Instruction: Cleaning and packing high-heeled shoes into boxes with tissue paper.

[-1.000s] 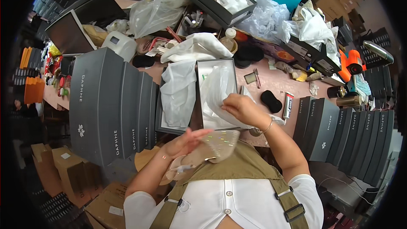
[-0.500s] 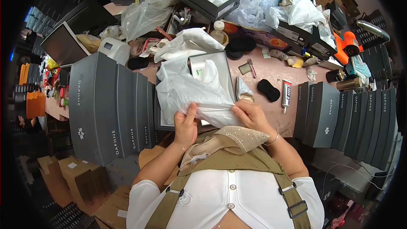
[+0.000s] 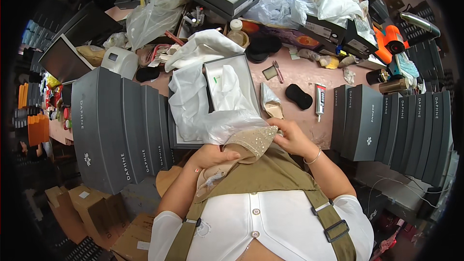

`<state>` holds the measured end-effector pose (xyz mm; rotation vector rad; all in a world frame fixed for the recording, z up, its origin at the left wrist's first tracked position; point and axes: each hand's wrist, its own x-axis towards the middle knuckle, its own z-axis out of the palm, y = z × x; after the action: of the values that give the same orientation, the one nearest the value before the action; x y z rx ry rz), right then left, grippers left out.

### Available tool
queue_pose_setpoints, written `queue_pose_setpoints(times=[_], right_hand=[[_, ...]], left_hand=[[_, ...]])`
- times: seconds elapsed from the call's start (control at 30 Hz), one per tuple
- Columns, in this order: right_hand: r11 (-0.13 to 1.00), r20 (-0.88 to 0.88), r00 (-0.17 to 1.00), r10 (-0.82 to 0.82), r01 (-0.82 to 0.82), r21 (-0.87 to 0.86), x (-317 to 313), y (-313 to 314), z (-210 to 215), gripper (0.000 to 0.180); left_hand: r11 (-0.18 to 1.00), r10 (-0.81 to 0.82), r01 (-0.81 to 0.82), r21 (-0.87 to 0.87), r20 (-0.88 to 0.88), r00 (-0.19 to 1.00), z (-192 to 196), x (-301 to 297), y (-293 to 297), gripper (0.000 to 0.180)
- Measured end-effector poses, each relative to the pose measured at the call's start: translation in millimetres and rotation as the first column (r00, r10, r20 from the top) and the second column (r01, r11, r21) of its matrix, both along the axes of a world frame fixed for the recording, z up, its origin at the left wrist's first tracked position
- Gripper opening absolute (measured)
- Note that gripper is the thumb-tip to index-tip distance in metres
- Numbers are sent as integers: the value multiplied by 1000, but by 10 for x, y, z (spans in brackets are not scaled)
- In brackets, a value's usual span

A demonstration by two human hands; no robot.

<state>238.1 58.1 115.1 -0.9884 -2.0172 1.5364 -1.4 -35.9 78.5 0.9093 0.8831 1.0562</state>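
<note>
A beige pointed shoe (image 3: 252, 141) with sparkling studs on its toe lies at my lap, its heel end over my olive apron (image 3: 270, 171). My left hand (image 3: 212, 156) closes around its left side, thumb across it, with the lower fingers hidden. At the toe, my right hand (image 3: 291, 136) is closed with fingertips pinched on the shoe. A thin translucent plastic bag (image 3: 224, 124) spreads just behind the shoe, its edge reaching toward my right fingertips. Beyond it stands an open grey shoebox (image 3: 249, 75) with white paper (image 3: 227, 89) inside.
Stacked grey shoeboxes stand at left (image 3: 101, 125) and right (image 3: 365, 125). On the pink table lie a second shoe (image 3: 273, 104), a black oval pad (image 3: 298, 96), a glue tube (image 3: 320, 99) and a small brush (image 3: 278, 71). Plastic bags and open boxes crowd the back.
Both hands have moved from the stretched plastic bag down to the shoe. The shoe's toe has shifted left and away from my body. The bag now lies slack over the box's near edge.
</note>
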Motion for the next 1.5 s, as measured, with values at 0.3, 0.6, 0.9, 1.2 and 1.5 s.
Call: queue_pose_setpoints(times=[0.3, 0.6, 0.9, 1.2, 1.5], right_hand=[[997, 16, 998, -64, 63, 45, -220, 19, -26, 20], [973, -72, 979, -191, 198, 119, -123, 119, 22, 19], [974, -49, 985, -163, 168, 150, -144, 218, 432, 19], [930, -114, 985, -129, 160, 330, -113, 186, 617, 16], [988, -24, 998, 50, -46, 146, -42, 502, 410, 34]], left_hand=[[832, -69, 89, -548, 56, 996, 172, 18, 213, 38], [989, 89, -104, -108, -135, 987, 125, -20, 155, 37], [991, 135, -133, 30, -337, 932, 162, -126, 27, 32], [953, 213, -38, 299, -578, 788, 479, -230, -7, 27], [807, 318, 370, 460, -867, 385, 221, -350, 101, 34]])
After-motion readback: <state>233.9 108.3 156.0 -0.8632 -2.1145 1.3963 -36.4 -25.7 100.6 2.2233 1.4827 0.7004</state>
